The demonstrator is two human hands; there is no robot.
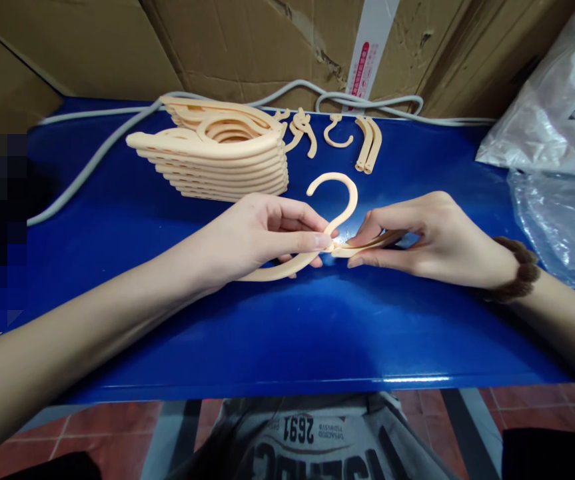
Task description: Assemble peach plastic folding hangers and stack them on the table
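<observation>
A cream plastic hanger hook [351, 200] curls upward from between my hands, joined to a curved hanger arm [277, 272] on the left. My left hand [287, 233] pinches this piece at the joint below the hook, thumb in front. With thumb and fingers, my right hand [397, 233] grips a second hanger arm [350, 252], its end meeting the joint. Whether the second arm is locked in cannot be made out. Part of it is hidden behind my right fingers.
Behind my left hand is a stack of cream hanger pieces [217, 160]. Loose parts lie further right: small hooks [338, 141] and two curved arms [368, 143]. A grey cable [102, 170] runs along the back of the blue table [317, 340], before cardboard boxes [267, 47]. Clear plastic bags [547, 113] lie at right.
</observation>
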